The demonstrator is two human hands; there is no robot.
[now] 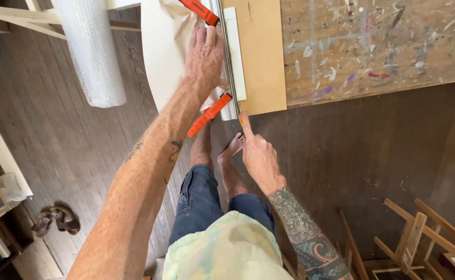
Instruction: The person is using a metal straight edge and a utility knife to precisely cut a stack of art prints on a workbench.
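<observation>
- Head view: left hand [204, 56] lies flat, fingers together and stretched out, pressing on a long metal straightedge [228, 78] and the cream paper sheet [162, 46] beside it.
- Right hand [258, 155] sits just below the near end of that straightedge, index finger extended toward the table edge, other fingers curled in; a sliver of something yellow shows at the fingertip, too small to tell what it is or whether the hand grips it.
- Hands are apart, the left further from the body than the right.
- Orange clamp [210, 114] sticks out diagonally from the straightedge's near end, between the two hands; a second orange clamp [199, 10] sits just beyond the left fingertips.
- Right of the straightedge lies a white strip [236, 57] on a brown board [261, 52], all resting on a paint-spattered worktable [378, 41].
- No containers are in view.
- Left of the left arm, a roll of bubble wrap [92, 52] hangs over the dark wooden floor [72, 145].
- Sandals [55, 220] lie on the floor well left of the left elbow; wooden frames [419, 238] lean to the right of the right forearm.
</observation>
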